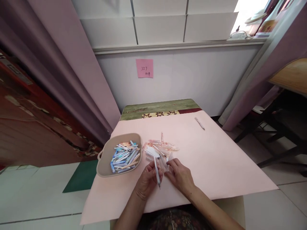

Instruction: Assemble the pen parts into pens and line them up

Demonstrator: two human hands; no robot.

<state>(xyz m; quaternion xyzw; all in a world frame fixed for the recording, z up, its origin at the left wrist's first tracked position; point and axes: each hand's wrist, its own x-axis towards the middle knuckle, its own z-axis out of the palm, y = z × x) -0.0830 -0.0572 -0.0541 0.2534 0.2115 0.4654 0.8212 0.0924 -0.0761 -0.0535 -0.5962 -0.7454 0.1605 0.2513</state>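
My left hand (148,178) is closed on a pale grey-white pen (157,172), whose tip points down toward me. Fingers of my right hand (180,175) pinch clear, see-through parts (164,164) that look like plastic pen barrels or a thin sleeve; their exact kind is hard to make out. Just beyond both hands lies a loose pile of clear and pinkish pen parts (164,146), with several white slim pieces (153,152) at its near side. A beige basket (104,163) left of my hands holds many blue, white and orange pens (124,158).
A single pen (199,123) lies apart at the far right of the pink-covered table (211,159). Behind the table stands a white wall with a pink note (145,68). Purple curtains hang on both sides, and a dark chair (285,127) stands at right.
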